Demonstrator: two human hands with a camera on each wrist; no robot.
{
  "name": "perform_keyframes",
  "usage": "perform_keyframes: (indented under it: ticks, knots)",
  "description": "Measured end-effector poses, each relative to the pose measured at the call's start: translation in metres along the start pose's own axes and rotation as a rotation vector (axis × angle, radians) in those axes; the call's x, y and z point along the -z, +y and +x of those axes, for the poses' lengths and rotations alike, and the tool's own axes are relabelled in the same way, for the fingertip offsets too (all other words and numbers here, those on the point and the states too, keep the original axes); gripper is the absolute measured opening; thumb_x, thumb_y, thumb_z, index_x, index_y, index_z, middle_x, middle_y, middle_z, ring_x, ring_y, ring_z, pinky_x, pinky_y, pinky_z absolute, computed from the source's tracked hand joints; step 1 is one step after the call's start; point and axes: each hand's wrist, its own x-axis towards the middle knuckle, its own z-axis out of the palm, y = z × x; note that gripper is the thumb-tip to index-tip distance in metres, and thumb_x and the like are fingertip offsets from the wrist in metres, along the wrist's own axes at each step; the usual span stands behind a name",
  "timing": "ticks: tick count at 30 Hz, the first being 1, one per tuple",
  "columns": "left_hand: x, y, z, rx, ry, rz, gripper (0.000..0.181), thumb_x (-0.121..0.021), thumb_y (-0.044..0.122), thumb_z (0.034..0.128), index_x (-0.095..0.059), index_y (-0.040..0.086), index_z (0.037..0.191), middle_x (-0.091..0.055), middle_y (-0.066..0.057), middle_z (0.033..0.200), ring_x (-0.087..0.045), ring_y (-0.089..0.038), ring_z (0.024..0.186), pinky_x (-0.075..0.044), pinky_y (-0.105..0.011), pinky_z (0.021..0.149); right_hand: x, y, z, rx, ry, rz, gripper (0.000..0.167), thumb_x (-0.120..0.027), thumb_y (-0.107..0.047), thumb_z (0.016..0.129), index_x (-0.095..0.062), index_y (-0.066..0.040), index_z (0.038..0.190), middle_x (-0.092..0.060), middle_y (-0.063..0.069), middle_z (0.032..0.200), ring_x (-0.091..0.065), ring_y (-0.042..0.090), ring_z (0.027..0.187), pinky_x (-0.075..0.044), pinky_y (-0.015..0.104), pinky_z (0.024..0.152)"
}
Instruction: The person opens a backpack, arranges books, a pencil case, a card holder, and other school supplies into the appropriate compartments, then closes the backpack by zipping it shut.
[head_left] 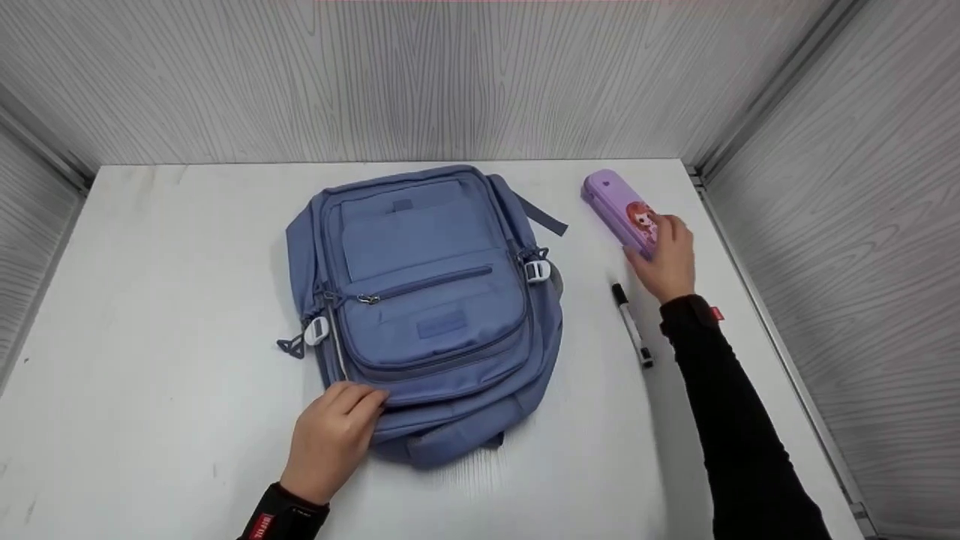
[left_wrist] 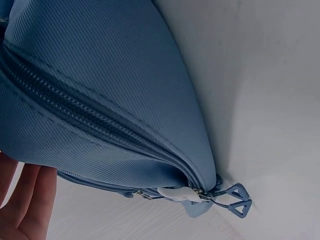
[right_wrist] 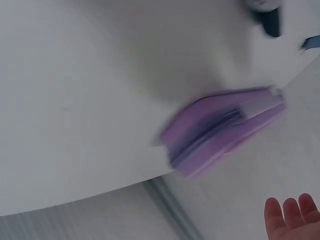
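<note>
A blue backpack (head_left: 420,232) lies flat on a white tabletop. My left hand (head_left: 334,435) holds its lower left edge, the fingertips on the fabric beside a zipper; the thumb is hidden. In the left wrist view, the fingers (left_wrist: 37,200) meet the edge of a zipped panel (left_wrist: 90,155). To the backpack's right lies a purple pencil case (head_left: 615,199) with a cartoon picture. My right hand (head_left: 667,259) hovers around its near end, thumb and fingers spread. The right wrist view shows the case (right_wrist: 200,112) blurred, with the fingers (right_wrist: 292,210) apart from it.
A black-and-white marker (head_left: 631,326) lies between the backpack and my right forearm. Grey wood-grain panels (head_left: 420,82) border the table at the back and right. A loose strap (head_left: 544,216) sticks out from the backpack's upper right side.
</note>
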Motion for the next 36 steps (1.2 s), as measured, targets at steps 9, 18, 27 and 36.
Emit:
perform_keyframes:
  ticks: [9,18,27,36]
  knots:
    - [0.003,0.006,-0.005,-0.002,-0.039,-0.006,0.026,-0.085,0.000,0.0671,-0.076,0.009,0.090,-0.070,0.000,0.085,-0.065,-0.016,0.082,-0.056,-0.028,0.070,0.001,0.056,0.002,-0.346,-0.210,-0.091,0.082,-0.068,-0.034,0.086,-0.029,-0.006,0.153,-0.024,0.031,0.157,-0.025,0.052,0.144,-0.029,0.065,0.114]
    - [0.004,0.011,-0.004,-0.014,-0.024,-0.039,0.028,-0.085,-0.002,0.0654,-0.076,0.009,0.089,-0.070,0.001,0.084,-0.064,-0.015,0.081,-0.055,-0.027,0.071,-0.005,0.078,-0.006,-0.399,-0.290,-0.105,0.084,-0.068,-0.034,0.090,-0.022,-0.021,0.159,-0.014,0.036,0.159,-0.021,0.058,0.143,-0.026,0.070,0.113]
    - [0.006,0.008,0.001,-0.013,-0.037,-0.021,0.029,-0.085,-0.003,0.0641,-0.075,0.008,0.089,-0.069,0.001,0.083,-0.064,-0.015,0.081,-0.056,-0.026,0.070,-0.008,0.067,0.007,-0.407,-0.258,-0.070,0.080,-0.068,-0.025,0.087,-0.028,-0.013,0.155,-0.033,0.038,0.141,-0.037,0.056,0.128,-0.036,0.065,0.106]
    - [0.017,-0.004,0.023,-0.030,-0.053,0.062,0.018,-0.079,0.000,0.0707,-0.073,0.007,0.086,-0.069,-0.002,0.081,-0.064,-0.018,0.076,-0.056,-0.030,0.063,0.010,0.046,0.011,-0.342,-0.215,-0.049,0.077,-0.067,-0.021,0.090,-0.027,-0.011,0.155,-0.036,0.038,0.137,-0.036,0.053,0.125,-0.035,0.063,0.105]
